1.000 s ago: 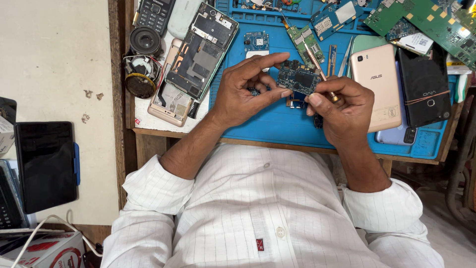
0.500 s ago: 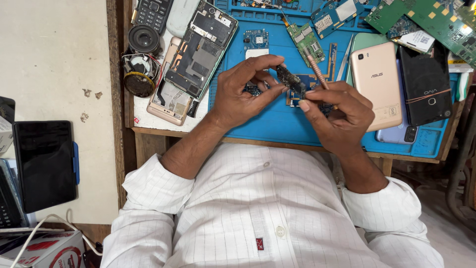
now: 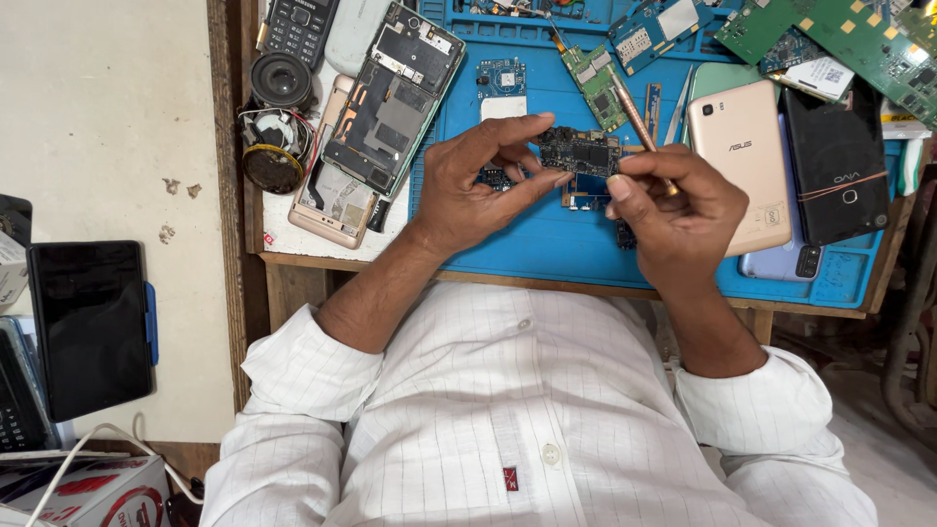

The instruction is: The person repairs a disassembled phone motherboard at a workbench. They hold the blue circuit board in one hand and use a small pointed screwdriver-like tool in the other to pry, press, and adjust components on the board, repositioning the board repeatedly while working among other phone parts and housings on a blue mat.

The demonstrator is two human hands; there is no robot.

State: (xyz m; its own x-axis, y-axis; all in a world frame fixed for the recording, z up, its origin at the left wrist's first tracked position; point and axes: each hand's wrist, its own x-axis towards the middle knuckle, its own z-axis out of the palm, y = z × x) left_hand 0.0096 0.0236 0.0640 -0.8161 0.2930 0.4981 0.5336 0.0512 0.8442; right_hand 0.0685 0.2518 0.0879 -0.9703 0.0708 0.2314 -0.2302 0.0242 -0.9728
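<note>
The left hand (image 3: 478, 190) pinches a small dark circuit board (image 3: 580, 152), now lifted flatter and farther from the body than before. The right hand (image 3: 673, 220) grips a thin brass-coloured tool (image 3: 632, 112), which has come up beside the board's right edge.

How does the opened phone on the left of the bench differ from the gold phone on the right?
The opened phone has its back off, showing dark boards and metal shields; the gold phone has its smooth back cover on. The opened phone lies tilted across the edge of the blue work mat; the gold phone lies nearly straight on it. Both lie untouched by either hand.
</note>
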